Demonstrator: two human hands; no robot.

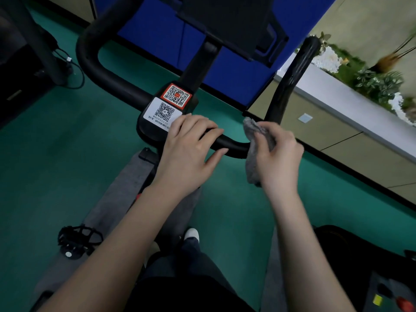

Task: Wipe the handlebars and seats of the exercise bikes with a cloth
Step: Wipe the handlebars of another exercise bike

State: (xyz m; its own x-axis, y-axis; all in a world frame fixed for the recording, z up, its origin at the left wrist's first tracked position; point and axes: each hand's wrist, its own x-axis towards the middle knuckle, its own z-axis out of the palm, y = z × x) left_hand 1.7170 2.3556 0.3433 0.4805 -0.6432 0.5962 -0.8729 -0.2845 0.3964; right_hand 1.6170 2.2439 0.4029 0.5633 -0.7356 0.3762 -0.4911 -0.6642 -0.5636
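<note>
Your cloth [254, 167] is bunched in your right hand [280, 154], gripped and pressed against the handlebar [234, 146] bend just beside your left hand [191, 146], which lies loose-fingered over the handlebar, probably to steady it while you wipe.

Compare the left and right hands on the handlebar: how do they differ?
The left hand holds nothing; the right hand grips the grey cloth. The left hand's fingers lie fairly straight across the handlebar; the right hand's fingers curl round the cloth at the bar's bend. Both are at the same handlebar.
</note>
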